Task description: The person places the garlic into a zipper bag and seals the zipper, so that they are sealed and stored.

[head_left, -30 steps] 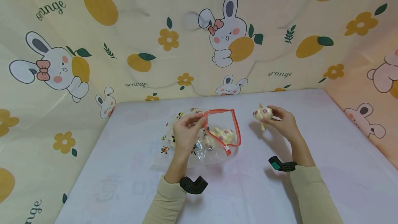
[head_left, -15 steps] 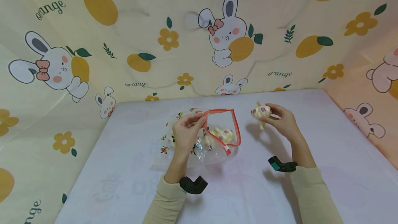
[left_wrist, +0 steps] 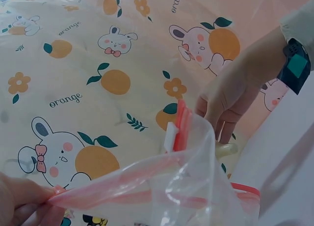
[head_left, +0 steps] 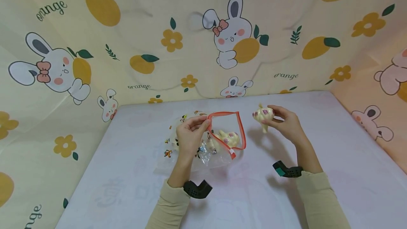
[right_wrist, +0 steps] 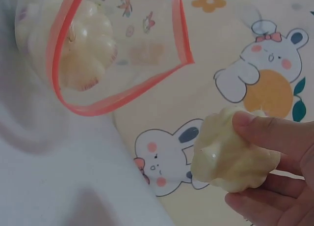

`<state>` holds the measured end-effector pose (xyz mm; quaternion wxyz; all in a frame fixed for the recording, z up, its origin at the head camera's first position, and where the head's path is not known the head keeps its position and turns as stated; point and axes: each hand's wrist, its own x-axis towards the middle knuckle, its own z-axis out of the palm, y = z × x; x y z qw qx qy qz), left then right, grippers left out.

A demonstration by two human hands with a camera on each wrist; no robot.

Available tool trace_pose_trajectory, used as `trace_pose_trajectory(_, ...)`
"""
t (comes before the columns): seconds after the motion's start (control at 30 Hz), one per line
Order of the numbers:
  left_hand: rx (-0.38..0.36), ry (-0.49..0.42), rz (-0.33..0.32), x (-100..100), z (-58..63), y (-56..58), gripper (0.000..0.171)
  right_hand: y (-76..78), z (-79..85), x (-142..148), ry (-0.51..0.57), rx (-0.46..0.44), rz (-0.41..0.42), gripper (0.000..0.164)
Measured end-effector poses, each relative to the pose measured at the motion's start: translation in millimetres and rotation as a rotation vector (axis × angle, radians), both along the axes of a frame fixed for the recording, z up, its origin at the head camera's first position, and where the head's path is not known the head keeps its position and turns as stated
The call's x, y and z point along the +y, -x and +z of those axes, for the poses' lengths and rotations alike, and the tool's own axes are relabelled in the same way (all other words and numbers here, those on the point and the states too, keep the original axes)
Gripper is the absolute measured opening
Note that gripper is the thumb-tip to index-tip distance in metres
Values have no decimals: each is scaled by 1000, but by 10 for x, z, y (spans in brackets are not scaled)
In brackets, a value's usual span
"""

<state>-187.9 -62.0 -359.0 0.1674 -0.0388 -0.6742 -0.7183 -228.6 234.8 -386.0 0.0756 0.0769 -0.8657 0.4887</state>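
Observation:
My left hand (head_left: pixel 190 135) pinches the red-edged mouth of a clear zip bag (head_left: pixel 187 163) printed with small cartoon figures. The bag's mouth (right_wrist: pixel 122 96) stands open toward the right. Inside lies a garlic bulb (head_left: pixel 230 138), cream with purple patches, among other pale things partly hidden by my hand and the print. My right hand (head_left: pixel 286 121) holds a similar glossy garlic bulb (head_left: pixel 264 114) between thumb and fingers, raised over the table to the right of the bag. Its lobed pale side (right_wrist: pixel 230 155) shows in the right wrist view.
A white-covered table (head_left: pixel 127 193) lies under both hands. Behind it and at the sides hangs a cream cloth (head_left: pixel 190 6) with rabbits and oranges. A white zip slider (left_wrist: pixel 171 136) sits on the bag's red edge.
My right hand has moved a little to the left with the garlic bulb, closer to the bag's mouth. The left hand and the bag have stayed in place.

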Motion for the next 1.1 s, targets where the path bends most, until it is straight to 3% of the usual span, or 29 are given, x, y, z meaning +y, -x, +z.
trace_pose_trajectory(0.47,6,-13,-11,-16,13,-17,18,-51,87,-100,37,55,30,56)
trace_pose_trajectory(0.7,-10,-9,-12,2,19,-22,19,-90,104,-200,56,54,85,54)
trace_pose_trajectory(1.1,-15,-12,-16,-14,12,-11,19,-151,168,-289,-20,53,108,57)
